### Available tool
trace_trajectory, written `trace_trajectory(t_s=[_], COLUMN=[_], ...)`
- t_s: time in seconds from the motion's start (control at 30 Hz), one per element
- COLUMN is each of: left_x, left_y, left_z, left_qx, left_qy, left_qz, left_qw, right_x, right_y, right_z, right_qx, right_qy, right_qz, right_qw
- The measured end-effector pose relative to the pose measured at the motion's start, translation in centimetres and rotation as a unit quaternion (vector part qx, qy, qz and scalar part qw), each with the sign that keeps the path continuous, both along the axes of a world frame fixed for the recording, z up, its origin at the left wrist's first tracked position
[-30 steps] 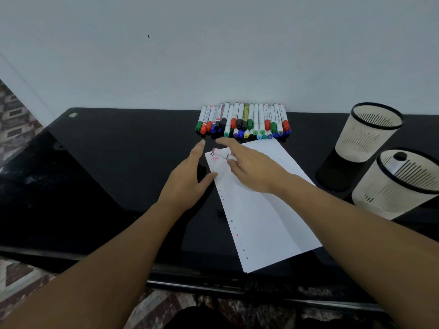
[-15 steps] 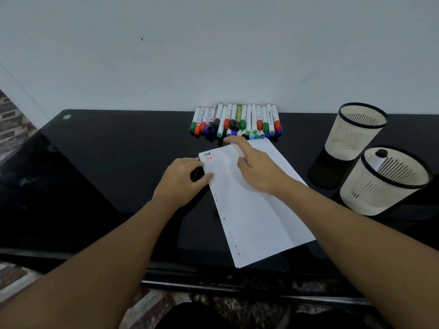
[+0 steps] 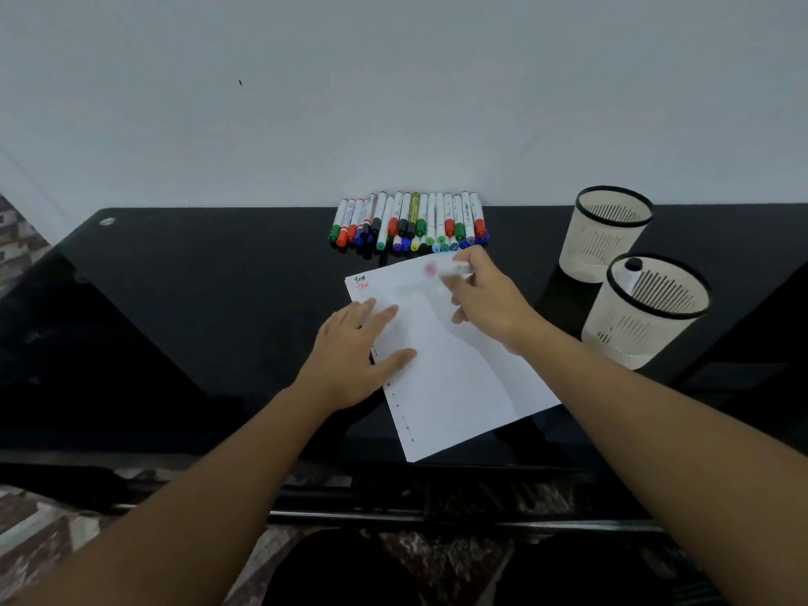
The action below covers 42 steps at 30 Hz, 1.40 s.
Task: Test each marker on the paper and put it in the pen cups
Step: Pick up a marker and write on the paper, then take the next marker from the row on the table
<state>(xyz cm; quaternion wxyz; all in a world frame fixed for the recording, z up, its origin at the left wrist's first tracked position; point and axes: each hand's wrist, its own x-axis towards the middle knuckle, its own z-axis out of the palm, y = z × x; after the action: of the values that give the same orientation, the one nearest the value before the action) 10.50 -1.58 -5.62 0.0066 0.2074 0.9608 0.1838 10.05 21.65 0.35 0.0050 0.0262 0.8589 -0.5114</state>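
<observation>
A white paper (image 3: 454, 378) lies tilted on the black table, with small black and red scribbles at its top left corner. My left hand (image 3: 354, 356) rests flat on the paper's left edge, fingers straight. My right hand (image 3: 485, 299) holds a blurred white marker with a red cap (image 3: 446, 269) above the paper's top edge. A row of several capped markers (image 3: 409, 223) lies against the wall behind the paper. Two cream pen cups stand at the right: the far cup (image 3: 605, 234) looks empty, and the near cup (image 3: 647, 312) holds one black-capped marker (image 3: 631, 275).
The black glass table (image 3: 196, 308) runs wide to the left, with its front edge near me. A pale wall rises right behind the marker row. Patterned floor tiles show below the table's front edge and at the far left.
My right hand has moved right and up off the scribbles, now carrying the red marker above the paper's top edge. My left hand has slid onto the paper and flattened.
</observation>
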Motion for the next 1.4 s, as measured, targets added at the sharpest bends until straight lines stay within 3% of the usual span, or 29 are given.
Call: trace_trajectory(t_s=[0.1, 0.37, 0.6, 1.03, 1.4], left_x=[0.2, 0.3, 0.3, 0.9, 0.6], left_y=[-0.2, -0.2, -0.4, 0.4, 0.3], left_z=[-0.2, -0.3, -0.2, 0.4, 0.4], left_qx=[-0.008, 0.009, 0.026, 0.025, 0.016], left_qy=[-0.004, 0.003, -0.003, -0.026, -0.022], left_qz=[0.002, 0.016, 0.019, 0.022, 0.023], left_qw=[1.0, 1.0, 0.999, 0.999, 0.999], right_x=[1.1, 3.7, 7.2, 10.7, 10.2], right_y=[-0.2, 1.7, 5.6, 13.2, 14.1], right_z=[0.5, 3.5, 8.1, 9.6, 7.0], right_qx=[0.024, 0.123, 0.198, 0.146, 0.245], right_qy=[0.008, 0.176, 0.247, 0.206, 0.096], right_qz=[-0.012, -0.038, -0.085, -0.256, -0.226], right_qw=[1.0, 0.976, 0.945, 0.933, 0.938])
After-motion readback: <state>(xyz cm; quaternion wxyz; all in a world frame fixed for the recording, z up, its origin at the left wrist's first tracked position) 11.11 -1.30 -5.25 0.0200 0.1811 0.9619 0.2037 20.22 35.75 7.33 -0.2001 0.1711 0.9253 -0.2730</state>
